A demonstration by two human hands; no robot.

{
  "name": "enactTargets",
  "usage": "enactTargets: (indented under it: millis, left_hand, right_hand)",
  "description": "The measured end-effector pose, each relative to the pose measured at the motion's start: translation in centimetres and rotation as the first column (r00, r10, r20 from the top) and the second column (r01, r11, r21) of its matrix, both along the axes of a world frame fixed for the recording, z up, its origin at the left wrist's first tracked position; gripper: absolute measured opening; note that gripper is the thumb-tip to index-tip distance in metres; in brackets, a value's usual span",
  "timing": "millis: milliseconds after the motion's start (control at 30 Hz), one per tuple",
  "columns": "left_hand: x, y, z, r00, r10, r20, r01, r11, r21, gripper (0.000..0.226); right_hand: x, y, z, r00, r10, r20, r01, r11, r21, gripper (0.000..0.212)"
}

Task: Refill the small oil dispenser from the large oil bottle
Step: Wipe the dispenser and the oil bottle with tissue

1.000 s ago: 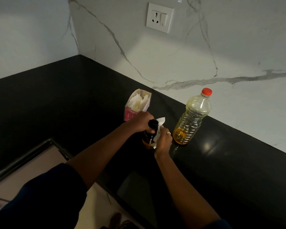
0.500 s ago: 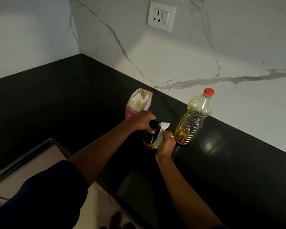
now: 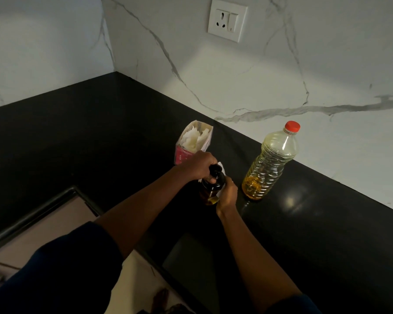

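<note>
1. The black counter (image 3: 327, 245) would turn slick if oil spilled on it.
2. The large oil bottle (image 3: 270, 164) stands capped just right of the hands, where a stray wrist could topple it.
3. The small oil dispenser (image 3: 211, 189) stands on the counter. The left hand (image 3: 199, 165) grips its top and the right hand (image 3: 227, 194) clasps its body through a tissue (image 3: 221, 166). A hard twist could make it slip.

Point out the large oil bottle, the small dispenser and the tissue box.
large oil bottle (image 3: 270, 164): head view, ribbed clear body.
small dispenser (image 3: 210, 189): head view, dark glass body.
tissue box (image 3: 182, 156): head view, pink lower side.
</note>
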State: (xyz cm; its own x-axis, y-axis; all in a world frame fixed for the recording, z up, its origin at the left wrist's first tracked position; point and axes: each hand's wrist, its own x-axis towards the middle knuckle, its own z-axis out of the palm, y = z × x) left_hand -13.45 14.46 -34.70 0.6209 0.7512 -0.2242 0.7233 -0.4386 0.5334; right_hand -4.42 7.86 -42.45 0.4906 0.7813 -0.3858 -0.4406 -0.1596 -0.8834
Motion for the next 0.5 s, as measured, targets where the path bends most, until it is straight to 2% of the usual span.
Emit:
enactTargets:
  millis: [133,233,333,433,500]
  left_hand:
    - [0.1,-0.2,-0.2,0.998,0.053,0.028,-0.053,0.999,0.003,0.046]
    - [0.2,-0.5,-0.4,0.997,0.072,0.03,-0.073,0.997,0.031,0.046]
    - [0.2,-1.0,-0.7,0.992,0.117,0.046,-0.118,0.992,0.034,0.042]
    - [0.0,-1.7,-1.0,0.983,0.161,0.087,-0.166,0.985,0.046,0.041]
    - [0.3,-2.2,-1.0,0.982,0.166,0.089,-0.17,0.984,0.049,0.042]
  right_hand:
    - [-1.8,-1.3,-0.5,0.976,-0.207,-0.071,0.213,0.973,0.085,0.016]
    - [-3.5,-2.8,-0.8,0.952,-0.294,0.082,0.289,0.955,0.061,0.021]
    - [-4.0,-3.5,-1.4,0.939,-0.297,0.172,0.303,0.953,-0.007,0.021]
    - [-3.2,-2.8,-0.6,0.95,-0.277,0.145,0.293,0.95,-0.107,0.028]
    - [-2.5,-2.3,0.0,0.952,-0.28,0.12,0.293,0.951,-0.102,0.032]
